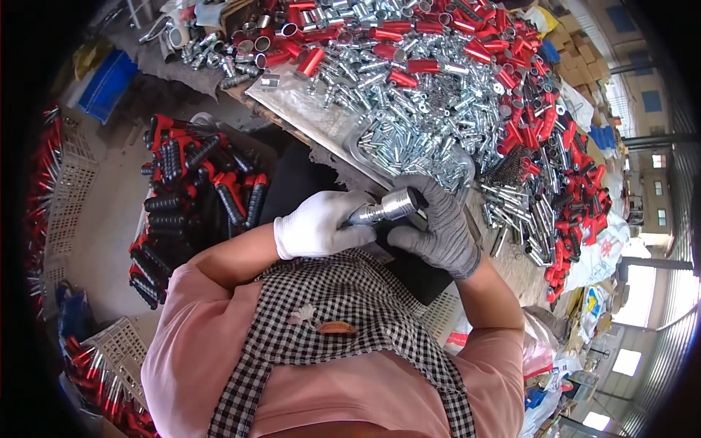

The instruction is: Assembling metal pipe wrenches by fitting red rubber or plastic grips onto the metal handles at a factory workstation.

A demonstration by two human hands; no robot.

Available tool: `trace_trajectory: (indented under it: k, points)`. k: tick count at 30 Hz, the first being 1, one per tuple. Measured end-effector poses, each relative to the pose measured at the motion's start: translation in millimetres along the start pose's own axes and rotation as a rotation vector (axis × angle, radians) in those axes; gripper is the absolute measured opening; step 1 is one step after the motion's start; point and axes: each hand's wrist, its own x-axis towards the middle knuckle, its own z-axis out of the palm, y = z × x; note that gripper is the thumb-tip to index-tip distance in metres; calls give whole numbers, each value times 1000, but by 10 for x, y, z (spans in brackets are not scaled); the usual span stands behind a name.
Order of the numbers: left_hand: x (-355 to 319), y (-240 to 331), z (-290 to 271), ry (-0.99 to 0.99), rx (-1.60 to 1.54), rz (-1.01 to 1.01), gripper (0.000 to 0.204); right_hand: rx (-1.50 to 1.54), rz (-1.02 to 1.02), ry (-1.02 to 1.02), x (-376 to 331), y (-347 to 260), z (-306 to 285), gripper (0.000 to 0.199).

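My left hand [328, 223], in a white glove, is closed around the narrower end of a shiny silver metal cylinder part [396, 205]. The part has a wide ringed head pointing right and lies slightly tilted in front of my chest. My right hand [442, 230], in a grey glove, curls round the far end of that head, where something dark shows. Its thumb sits below the part and its fingers above. Just beyond my hands is a tray [355, 150] heaped with small silver pins [405, 150].
Red tubes [394, 33] and silver fittings [350, 73] are piled across the worktable [292, 109]. Metal rods [537, 226] lie at right. To my left are black-and-red handles [175, 197], a blue bin [107, 85] and white plastic crates [69, 182].
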Motion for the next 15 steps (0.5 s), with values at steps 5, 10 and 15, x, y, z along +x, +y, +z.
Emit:
trace_trajectory:
  k: [5, 10, 15]
  points:
    - [-13, -4, -10, 0, -30, -33, 32, 290, 109, 57, -16, 269, 81, 62]
    - [-18, -47, -9, 25, -12, -44, 30, 389, -84, 193, 20, 173, -35, 41]
    - [-3, -56, -3, 18, -9, -33, 30, -712, -290, 97, 54, -129, -300, 39]
